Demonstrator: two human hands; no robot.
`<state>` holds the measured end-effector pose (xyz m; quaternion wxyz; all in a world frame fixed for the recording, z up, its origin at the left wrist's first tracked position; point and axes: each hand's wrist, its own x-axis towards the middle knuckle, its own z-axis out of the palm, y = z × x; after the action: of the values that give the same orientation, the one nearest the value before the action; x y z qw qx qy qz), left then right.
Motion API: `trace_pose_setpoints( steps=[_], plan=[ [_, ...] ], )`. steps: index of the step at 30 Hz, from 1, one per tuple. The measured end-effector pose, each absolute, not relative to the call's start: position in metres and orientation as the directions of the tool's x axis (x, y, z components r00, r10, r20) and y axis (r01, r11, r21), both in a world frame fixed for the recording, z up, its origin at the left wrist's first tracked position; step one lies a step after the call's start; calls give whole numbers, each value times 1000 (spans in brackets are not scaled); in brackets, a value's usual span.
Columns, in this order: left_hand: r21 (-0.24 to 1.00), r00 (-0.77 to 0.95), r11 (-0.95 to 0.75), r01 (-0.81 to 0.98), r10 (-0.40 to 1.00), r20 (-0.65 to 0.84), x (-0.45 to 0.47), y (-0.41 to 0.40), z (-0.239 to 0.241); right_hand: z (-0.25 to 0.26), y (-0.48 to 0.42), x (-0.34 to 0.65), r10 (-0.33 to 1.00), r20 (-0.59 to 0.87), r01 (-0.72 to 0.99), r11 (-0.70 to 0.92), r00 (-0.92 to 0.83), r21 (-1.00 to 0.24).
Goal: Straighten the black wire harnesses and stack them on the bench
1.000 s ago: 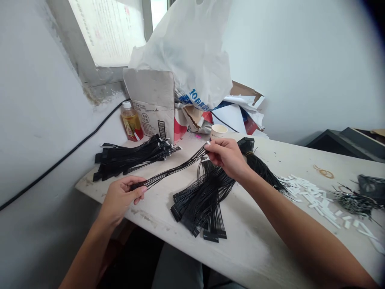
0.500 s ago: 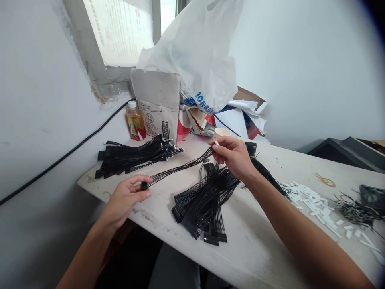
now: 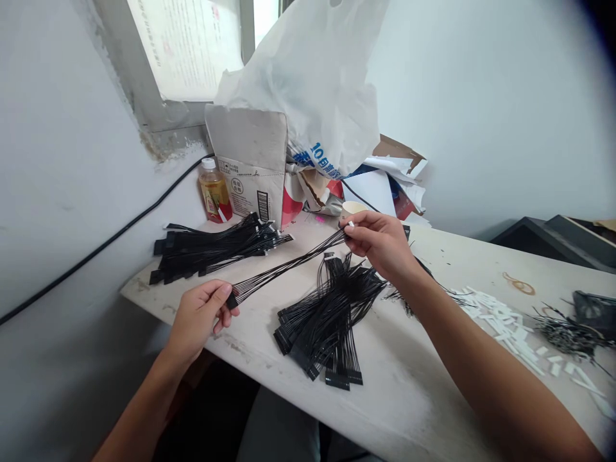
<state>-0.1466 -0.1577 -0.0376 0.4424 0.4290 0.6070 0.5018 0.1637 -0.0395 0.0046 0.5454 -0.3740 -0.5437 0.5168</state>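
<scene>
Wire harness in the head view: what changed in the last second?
The left hand slid along the wire harness to pinch its black connector end; the right hand still holds the white-tipped end. The far wire pile and near wire pile stayed put.

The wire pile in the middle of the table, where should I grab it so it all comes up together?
Best guess: pinch the wire pile around its middle, where the strands bunch close; the near connectors fan out wide. Come down from above, fingers across the strands, because it lies flat on the table.
</scene>
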Motion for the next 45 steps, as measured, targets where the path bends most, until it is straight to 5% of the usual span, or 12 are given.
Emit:
trace_pose_setpoints(
  steps=[15, 45],
  plan=[
    [969, -175, 222, -103, 955, -238, -150, -158, -32, 9, -37, 172, 937, 265, -147, 236, -229, -961],
    [969, -130, 205, -138, 966, -223, -158, -158, -36, -2, -27, 201, 852, 212, -89, 193, -479, -977]
  ],
)
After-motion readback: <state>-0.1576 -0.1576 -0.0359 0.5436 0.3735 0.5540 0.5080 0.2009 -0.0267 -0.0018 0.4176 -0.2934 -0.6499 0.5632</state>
